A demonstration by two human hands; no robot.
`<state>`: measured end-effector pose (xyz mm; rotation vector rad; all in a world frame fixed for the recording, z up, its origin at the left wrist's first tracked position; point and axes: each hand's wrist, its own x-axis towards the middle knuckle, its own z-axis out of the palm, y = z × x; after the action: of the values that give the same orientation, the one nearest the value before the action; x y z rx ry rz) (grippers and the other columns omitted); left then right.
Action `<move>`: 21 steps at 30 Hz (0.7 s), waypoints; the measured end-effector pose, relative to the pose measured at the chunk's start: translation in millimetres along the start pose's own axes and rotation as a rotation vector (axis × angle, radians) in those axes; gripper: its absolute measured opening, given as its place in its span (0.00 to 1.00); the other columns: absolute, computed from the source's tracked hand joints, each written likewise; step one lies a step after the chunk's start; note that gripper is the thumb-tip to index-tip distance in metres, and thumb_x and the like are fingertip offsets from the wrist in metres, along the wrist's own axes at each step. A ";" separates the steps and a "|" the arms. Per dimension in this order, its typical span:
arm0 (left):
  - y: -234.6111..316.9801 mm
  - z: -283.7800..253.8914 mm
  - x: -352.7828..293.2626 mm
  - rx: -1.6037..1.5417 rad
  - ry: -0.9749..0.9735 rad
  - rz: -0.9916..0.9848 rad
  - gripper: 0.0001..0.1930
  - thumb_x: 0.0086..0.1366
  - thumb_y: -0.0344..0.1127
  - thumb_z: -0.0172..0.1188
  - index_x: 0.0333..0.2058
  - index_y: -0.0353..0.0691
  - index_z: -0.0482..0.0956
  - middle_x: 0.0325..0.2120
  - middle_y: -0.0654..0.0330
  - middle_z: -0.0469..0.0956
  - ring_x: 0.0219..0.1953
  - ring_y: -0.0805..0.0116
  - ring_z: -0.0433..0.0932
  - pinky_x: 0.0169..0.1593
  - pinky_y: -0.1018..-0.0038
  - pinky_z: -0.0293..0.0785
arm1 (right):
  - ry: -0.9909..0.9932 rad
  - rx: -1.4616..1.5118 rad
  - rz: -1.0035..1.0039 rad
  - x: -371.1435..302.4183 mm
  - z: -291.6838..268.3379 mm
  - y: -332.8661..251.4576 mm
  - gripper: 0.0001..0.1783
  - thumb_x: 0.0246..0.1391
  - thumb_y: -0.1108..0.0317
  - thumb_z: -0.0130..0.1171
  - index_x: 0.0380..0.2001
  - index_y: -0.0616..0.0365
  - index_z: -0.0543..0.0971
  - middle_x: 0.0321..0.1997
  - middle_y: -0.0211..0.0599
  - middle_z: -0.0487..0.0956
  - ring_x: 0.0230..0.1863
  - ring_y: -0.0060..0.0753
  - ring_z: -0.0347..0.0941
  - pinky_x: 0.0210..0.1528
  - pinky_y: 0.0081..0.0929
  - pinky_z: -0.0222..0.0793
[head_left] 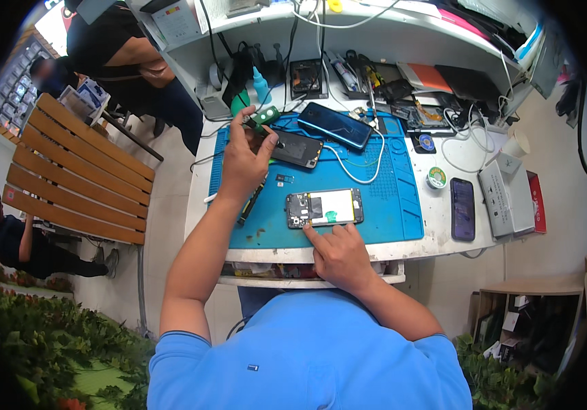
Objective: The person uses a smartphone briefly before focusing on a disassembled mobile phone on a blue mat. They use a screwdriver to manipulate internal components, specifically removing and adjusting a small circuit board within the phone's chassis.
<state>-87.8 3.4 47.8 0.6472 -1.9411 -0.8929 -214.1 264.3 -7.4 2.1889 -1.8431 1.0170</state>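
An opened phone, with its white battery and dark circuit board showing, lies on the blue work mat. My right hand touches its near left edge with a stretched index finger; the other fingers are curled and hold nothing that I can see. Raised over the mat's left part, my left hand pinches a slim dark tool with green on it, perhaps a screwdriver. Just right of that hand lies a black phone part, like a back cover or frame. A small SIM tray rests between the two.
A blue-black phone and a white cable lie at the mat's back. To the right are a round tin, another phone and a white box. A blue bottle stands behind. People stand left, near a slatted bench.
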 end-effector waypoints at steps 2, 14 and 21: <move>-1.3 3.4 4.0 0.040 -0.004 0.016 0.38 0.78 0.28 0.69 0.79 0.38 0.58 0.44 0.57 0.88 0.44 0.69 0.89 0.51 0.72 0.84 | -0.006 -0.009 -0.004 -0.3 0.4 -0.4 0.29 0.50 0.75 0.68 0.59 0.61 0.89 0.23 0.31 0.75 0.30 0.38 0.71 0.39 0.41 0.64; -15.3 11.2 16.9 0.052 0.047 0.066 0.39 0.77 0.29 0.70 0.80 0.42 0.59 0.41 0.55 0.89 0.44 0.65 0.92 0.51 0.67 0.86 | 0.022 -0.024 -0.022 -1.3 2.2 1.4 0.30 0.51 0.75 0.68 0.60 0.62 0.88 0.24 0.33 0.76 0.31 0.39 0.73 0.40 0.42 0.64; 24.8 8.6 -64.2 -0.410 -0.090 -0.229 0.43 0.80 0.28 0.67 0.83 0.38 0.49 0.46 0.55 0.85 0.44 0.71 0.87 0.46 0.72 0.89 | 0.013 -0.065 -0.024 -4.8 6.4 0.5 0.30 0.52 0.75 0.69 0.62 0.62 0.88 0.23 0.31 0.73 0.30 0.36 0.69 0.38 0.40 0.61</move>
<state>-66.8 67.7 32.3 0.5972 -1.7071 -1.4377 -212.1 265.1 -15.1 2.1571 -1.8127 0.9513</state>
